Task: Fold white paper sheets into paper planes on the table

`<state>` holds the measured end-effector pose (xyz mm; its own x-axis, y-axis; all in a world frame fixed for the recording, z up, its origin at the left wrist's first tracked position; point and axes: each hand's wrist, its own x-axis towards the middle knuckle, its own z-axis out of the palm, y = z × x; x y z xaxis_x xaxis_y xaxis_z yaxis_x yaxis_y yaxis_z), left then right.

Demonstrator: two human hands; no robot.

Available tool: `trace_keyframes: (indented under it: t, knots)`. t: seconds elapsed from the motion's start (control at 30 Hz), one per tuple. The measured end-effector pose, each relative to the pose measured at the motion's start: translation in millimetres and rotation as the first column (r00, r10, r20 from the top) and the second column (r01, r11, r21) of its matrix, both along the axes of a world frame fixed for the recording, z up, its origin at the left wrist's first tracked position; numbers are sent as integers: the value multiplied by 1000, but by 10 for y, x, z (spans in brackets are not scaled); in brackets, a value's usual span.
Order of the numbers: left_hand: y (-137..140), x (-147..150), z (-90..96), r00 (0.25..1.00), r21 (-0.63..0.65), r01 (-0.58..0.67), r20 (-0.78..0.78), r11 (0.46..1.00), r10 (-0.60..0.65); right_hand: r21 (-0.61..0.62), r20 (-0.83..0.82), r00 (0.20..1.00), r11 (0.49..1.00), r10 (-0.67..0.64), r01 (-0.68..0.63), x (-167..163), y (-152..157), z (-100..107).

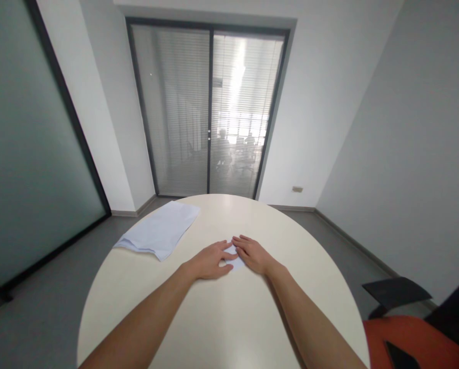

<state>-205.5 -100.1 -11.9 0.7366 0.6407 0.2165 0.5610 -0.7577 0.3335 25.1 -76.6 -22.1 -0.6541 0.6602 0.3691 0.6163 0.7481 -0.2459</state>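
Left grip (210,260), fingers spread, and right grip (254,254), fingers laid together, rest on the small paper (237,263) between them, presumably keeping it flat against the desk (214,323); larger sheets (161,230) lie beyond, leftward of the left grip.

White paper sheets (161,229), far-left edge of table (214,328); orange-seated chair (414,330), beside near-right edge; glass door (209,110), beyond far edge.
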Motion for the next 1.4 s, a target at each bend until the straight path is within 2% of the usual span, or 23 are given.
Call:
trace_keyframes:
  t: [0.13,0.23,0.4,0.53,0.83,0.93,1.1,1.27,1.4]
  knots:
    - [-5,-15,-5,1000,-12,22,5,1000,-22,-85,52,994,991,-97,101,78,73,-108]
    - [-18,-12,10,1000,-13,5,-18,1000,-5,-138,81,984,975,-161,171,126,83,-113]
    - [-58,59,29,994,49,-68,-86,996,72,-70,69,996,995,-59,64,176,50,-10]
    - [-45,100,-29,980,103,-143,-125,984,155,-27,60,997,998,-49,51,191,24,64]
    - [31,111,-127,939,74,-314,-122,946,322,-56,33,999,998,16,-14,150,-8,111]
    - [44,127,-148,935,50,-331,-114,942,335,-47,36,999,999,12,-10,150,0,121]
    - [58,109,-200,939,51,-312,-136,949,316,43,53,998,999,-20,17,84,-16,122]
    - [55,105,-196,927,53,-334,-160,941,338,-8,2,998,998,-60,60,-12,-44,77]
    - [57,114,-173,930,51,-338,-137,940,342,-29,25,996,996,-89,90,-27,-76,138]
